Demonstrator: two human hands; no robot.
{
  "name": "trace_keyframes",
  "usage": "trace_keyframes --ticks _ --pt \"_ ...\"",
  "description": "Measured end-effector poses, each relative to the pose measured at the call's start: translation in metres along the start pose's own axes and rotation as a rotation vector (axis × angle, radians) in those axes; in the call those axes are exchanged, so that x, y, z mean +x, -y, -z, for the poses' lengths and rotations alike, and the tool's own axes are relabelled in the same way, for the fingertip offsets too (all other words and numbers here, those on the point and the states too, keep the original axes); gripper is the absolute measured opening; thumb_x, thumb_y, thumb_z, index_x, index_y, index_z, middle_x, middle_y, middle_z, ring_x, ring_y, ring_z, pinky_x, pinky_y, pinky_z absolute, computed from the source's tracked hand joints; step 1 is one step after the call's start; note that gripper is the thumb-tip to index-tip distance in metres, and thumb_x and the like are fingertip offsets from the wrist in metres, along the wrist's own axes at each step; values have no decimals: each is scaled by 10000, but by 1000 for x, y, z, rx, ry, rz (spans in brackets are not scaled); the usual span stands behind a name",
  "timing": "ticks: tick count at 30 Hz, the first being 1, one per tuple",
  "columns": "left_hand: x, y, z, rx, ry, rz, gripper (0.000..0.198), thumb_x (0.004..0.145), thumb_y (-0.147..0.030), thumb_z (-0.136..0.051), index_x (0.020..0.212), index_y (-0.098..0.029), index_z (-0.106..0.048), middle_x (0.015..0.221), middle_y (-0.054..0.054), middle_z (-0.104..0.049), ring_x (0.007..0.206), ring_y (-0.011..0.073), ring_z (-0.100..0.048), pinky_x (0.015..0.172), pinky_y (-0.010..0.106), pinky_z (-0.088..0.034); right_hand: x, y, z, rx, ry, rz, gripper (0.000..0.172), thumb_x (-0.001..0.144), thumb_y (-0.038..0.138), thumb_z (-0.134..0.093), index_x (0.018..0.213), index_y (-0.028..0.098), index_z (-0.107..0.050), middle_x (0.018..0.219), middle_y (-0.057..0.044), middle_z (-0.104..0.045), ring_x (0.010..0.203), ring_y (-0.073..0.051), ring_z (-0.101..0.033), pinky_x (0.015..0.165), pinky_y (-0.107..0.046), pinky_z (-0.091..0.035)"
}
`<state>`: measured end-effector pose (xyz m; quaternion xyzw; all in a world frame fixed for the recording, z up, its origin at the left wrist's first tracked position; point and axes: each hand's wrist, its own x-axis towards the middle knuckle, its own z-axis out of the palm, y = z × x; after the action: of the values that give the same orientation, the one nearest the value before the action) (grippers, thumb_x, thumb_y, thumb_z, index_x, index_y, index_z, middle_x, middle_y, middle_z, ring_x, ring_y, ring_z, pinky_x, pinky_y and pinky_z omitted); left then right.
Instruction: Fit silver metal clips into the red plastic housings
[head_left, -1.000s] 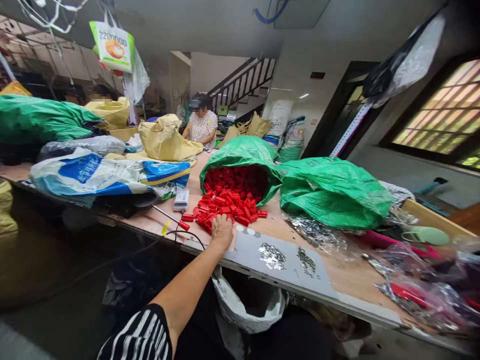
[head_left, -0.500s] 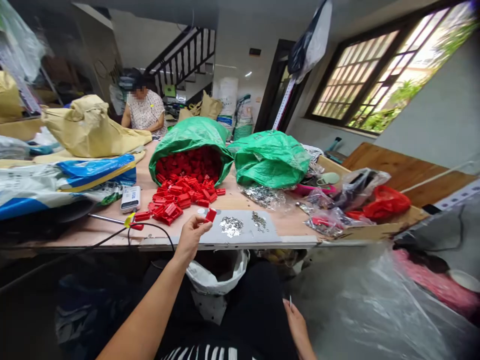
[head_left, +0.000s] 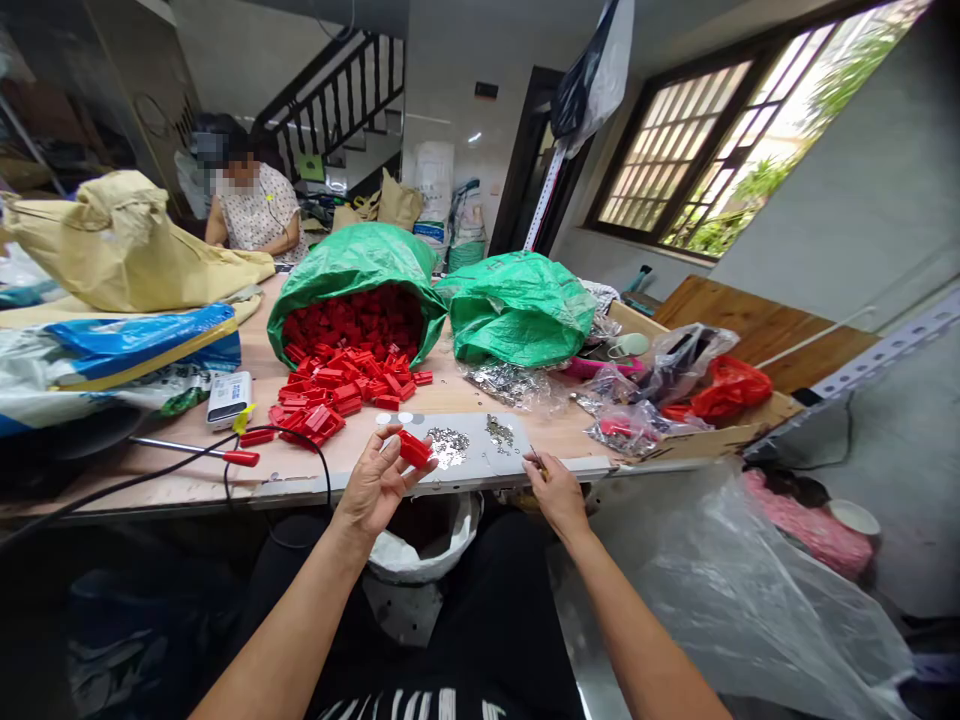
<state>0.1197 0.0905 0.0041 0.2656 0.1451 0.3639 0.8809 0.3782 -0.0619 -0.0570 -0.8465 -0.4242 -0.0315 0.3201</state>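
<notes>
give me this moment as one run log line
left hand: holds red part; right hand: holds thin tool; grey board: metal bits; behind: red pile at green sack's mouth

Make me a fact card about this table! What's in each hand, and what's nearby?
left hand: holds a small red plastic piece
right hand: holds a thin metallic tool, kind unclear
flat grey sheet: bears two heaps of tiny metal bits
open green plastic sack: more red pieces spill out
across the table: person in dotted white shirt
</notes>
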Motion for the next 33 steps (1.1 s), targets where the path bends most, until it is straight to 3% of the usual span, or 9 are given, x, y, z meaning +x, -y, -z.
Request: trace_keyframes --ticks 3,9,13,17,22,25,28,33 --pt "-2 1 3 -50 -65 23 201 837 -225 -619 1017 -195 -532 1041 65 -633 1076 254 -617 855 450 -549 18 4 -10 -58 52 -1 216 845 293 -501 962 177 -641 981 -76 -664 885 -208 -611 786 -310 -438" --pt "10 13 14 -43 -151 134 172 866 -254 -581 1022 -181 -583 930 48 -623 881 212 -680 688 308 -589 25 12 -15 -158 86 -4 157 862 294 -510 880 208 -641 934 -50 -654 839 -191 -593 715 -280 -400" --pt "27 21 19 -98 -226 206 181 856 -224 -599 1004 -119 -606 949 78 -644 810 170 -679 730 310 -596 27 13 -14 -167 88 0 168 865 295 -500 920 220 -640 945 -43 -653 821 -183 -598 696 -274 -397" --pt "37 24 22 -154 -225 243 158 841 -127 -597 997 -104 -612 980 81 -663 787 134 -670 731 274 -597 29 12 -13 -183 95 38 176 855 319 -486 903 224 -627 931 -39 -653 796 -182 -607 679 -276 -407" --pt "40 24 38 -168 -169 375 237 877 -254 -570 1024 -74 -613 839 103 -666 656 122 -659 563 183 -559 26 18 -10 -108 65 15 193 839 366 -474 897 216 -581 847 -36 -666 711 -188 -618 627 -279 -418" --pt "42 24 46 -185 -135 377 258 874 -274 -577 1048 -88 -612 846 99 -666 626 103 -651 533 151 -540 23 40 -11 78 61 49 227 836 413 -497 877 203 -574 810 -35 -655 695 -169 -603 642 -264 -443" --pt "44 23 47 -156 -126 362 252 868 -263 -586 1048 -88 -606 851 99 -670 636 106 -658 549 147 -547 23 78 -14 278 153 114 274 853 450 -515 854 184 -579 784 -41 -639 703 -155 -579 634 -240 -452" --pt "40 17 45 -112 -112 344 234 885 -267 -555 999 -70 -609 785 98 -680 594 108 -656 535 148 -549 31 140 -16 315 248 292 183 872 353 -546 868 185 -620 743 -20 -642 634 -122 -551 588 -215 -432"
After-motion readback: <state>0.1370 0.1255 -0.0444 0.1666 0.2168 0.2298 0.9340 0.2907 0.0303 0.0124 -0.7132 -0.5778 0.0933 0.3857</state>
